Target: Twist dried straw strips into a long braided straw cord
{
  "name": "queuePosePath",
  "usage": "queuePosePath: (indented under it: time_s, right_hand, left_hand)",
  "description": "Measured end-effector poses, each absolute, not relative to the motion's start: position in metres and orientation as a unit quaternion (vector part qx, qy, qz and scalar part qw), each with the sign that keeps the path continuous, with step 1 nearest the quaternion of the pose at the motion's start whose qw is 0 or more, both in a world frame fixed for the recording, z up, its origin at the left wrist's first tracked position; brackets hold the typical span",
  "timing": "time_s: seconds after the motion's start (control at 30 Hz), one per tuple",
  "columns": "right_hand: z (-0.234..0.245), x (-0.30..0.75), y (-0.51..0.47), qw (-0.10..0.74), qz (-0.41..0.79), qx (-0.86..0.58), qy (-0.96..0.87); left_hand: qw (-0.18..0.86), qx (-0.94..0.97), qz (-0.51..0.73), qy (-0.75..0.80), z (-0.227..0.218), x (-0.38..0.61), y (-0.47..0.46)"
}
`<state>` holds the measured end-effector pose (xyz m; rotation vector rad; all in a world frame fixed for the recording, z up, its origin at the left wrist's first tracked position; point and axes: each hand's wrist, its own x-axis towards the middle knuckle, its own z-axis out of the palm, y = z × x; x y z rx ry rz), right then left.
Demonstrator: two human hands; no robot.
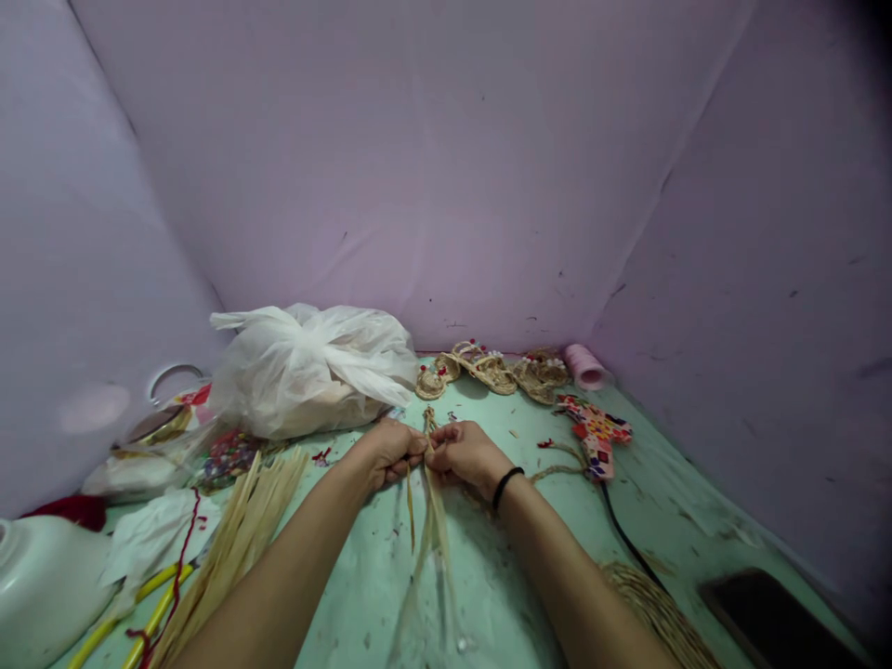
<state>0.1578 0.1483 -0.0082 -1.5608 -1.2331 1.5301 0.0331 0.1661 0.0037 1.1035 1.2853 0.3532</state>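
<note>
Near the middle of the green surface, my left hand [399, 453] and my right hand [465, 455] meet, both with fingers pinched on pale straw strips [437, 525]. The loose ends of the strips hang down toward me between my forearms. Just beyond my fingertips a short knotted or braided end [429, 416] of the straw shows. One narrow, darker strip [411, 511] dangles under my left hand. My fingers hide the exact spot where the strips cross. A black band circles my right wrist.
A tied white plastic bag [313, 372] stands behind left; small woven straw sandals [491, 372] and a pink thread spool [586, 368] lie behind right. Left are straw strips [243, 520], a yellow-handled tool [163, 604] and a white jug [56, 590]. Right are a patterned corded object [597, 435], coiled braid [655, 609] and phone [773, 618].
</note>
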Motion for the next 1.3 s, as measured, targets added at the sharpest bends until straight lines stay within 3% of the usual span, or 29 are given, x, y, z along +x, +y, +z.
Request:
queuePosePath:
  time_s: [0.37,0.6,0.8,1.13,1.3]
  right_hand:
    - [-0.013,0.168,0.153,0.222,0.37,-0.624,-0.652]
    - [-0.009,0.168,0.154,0.253,0.495,-0.637,-0.535]
    - [-0.011,0.166,0.156,0.263,0.513,-0.633,-0.517]
    - [-0.007,0.167,0.154,0.246,0.484,-0.641,-0.543]
    - [-0.006,0.171,0.16,0.218,0.389,-0.675,-0.588]
  left_hand:
    - [0.547,0.498,0.221,0.636,0.007,0.045,0.164]
    - [0.547,0.503,0.257,0.618,0.003,0.042,0.168]
    - [0.568,0.494,0.256,0.606,-0.002,0.039,0.171]
    - [0.564,0.507,0.246,0.604,0.003,0.04,0.168]
    - [0.545,0.528,0.24,0.606,0.006,0.045,0.166]
